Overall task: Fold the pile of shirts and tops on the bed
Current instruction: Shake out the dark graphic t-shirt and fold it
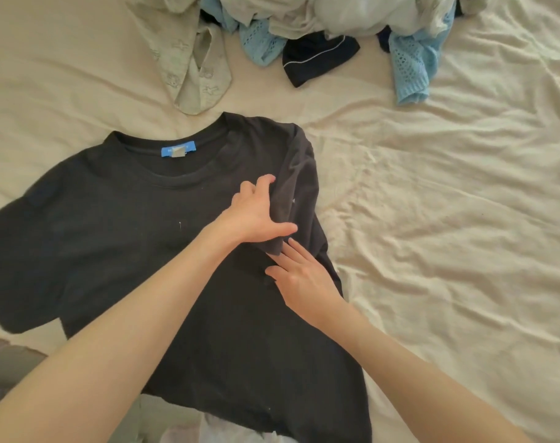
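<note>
Two bare arms reached out from the bottom of the view, over a black T-shirt (119, 251) that lay spread on the bed (448, 219). The shirt lay face up with its neck hole pointing away from the person. A small blue tag (177, 149) showed inside the collar. The sleeve on the left side lay flat and stuck out to the side. The sleeve on the right side was folded in over the chest.

The left hand (256, 215) held that folded sleeve. Its fingers curled over the far side of the cloth and its thumb pressed the near side, so the grip was closed on the sleeve. The right hand (304, 276) lay just below it, flat on the shirt, with its fingers straight and close together. Its fingertips touched the bottom edge of the folded sleeve.

The bed had a cream sheet with many wrinkles. At the far end of the bed sat the pile of clothes (336, 24), well apart from the black shirt. In the pile were a light blue knit top (413, 65) with little holes, a dark navy piece with a thin white line (317, 59), and some white things. A pale grey-green top (192, 68) hung out of the pile on the left, and its tip came near the black shirt's collar.
</note>
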A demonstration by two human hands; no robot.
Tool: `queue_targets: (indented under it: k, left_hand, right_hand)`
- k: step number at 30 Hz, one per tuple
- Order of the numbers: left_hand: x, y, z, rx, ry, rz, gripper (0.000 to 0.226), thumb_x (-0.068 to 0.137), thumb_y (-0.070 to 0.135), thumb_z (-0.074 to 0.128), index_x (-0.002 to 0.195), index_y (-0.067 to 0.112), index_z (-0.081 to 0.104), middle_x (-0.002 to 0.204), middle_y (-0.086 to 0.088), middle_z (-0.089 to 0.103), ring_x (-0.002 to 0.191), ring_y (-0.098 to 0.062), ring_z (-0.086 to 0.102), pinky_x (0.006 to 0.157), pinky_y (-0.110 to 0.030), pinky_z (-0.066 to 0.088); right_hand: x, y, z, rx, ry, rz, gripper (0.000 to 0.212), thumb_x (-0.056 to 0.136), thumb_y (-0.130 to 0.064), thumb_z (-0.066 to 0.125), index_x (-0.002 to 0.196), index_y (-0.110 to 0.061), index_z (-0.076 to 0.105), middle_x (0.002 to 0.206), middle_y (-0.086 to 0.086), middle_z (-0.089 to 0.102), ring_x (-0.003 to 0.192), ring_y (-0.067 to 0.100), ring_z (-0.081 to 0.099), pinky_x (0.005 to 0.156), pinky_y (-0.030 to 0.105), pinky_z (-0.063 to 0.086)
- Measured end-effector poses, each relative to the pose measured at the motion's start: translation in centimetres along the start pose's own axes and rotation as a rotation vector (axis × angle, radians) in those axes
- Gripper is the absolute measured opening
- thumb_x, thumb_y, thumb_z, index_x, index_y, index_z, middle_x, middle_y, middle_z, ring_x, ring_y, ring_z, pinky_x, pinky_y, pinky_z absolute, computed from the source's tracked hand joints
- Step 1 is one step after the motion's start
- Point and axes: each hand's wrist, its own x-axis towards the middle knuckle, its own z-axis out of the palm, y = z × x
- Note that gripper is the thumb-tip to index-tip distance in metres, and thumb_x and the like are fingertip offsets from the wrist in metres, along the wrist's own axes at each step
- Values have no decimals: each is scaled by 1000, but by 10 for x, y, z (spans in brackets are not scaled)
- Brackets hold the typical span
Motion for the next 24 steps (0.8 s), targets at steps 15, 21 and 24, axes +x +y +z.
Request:
queue_targets:
  k: [15,21,24]
  left_hand:
    - [-15,-80,-39,-542,-100,-290,35,89,3,56,120,19,56,101,1,60,100,-15,56,78,-28,47]
    - [20,-32,-41,-547,202,-43,41,91,47,51,123,21,57,116,6,59,108,-12,55,94,-30,43]
    - [51,-8,-41,-412,160,31,39,89,50,54,112,20,63,102,7,61,98,-9,55,84,-26,42]
  right_hand:
    - [-18,-2,7,29,-4,20,26,85,-27,62,106,-15,71,122,8,64,119,25,57,109,44,35]
    - [-10,5,-10,31,233,164,32,94,-25,51,118,-8,64,132,11,57,131,25,46,112,44,31]
    - [0,13,-11,-111,141,215,44,95,-29,44,133,-9,51,145,14,43,139,28,33,115,46,25]
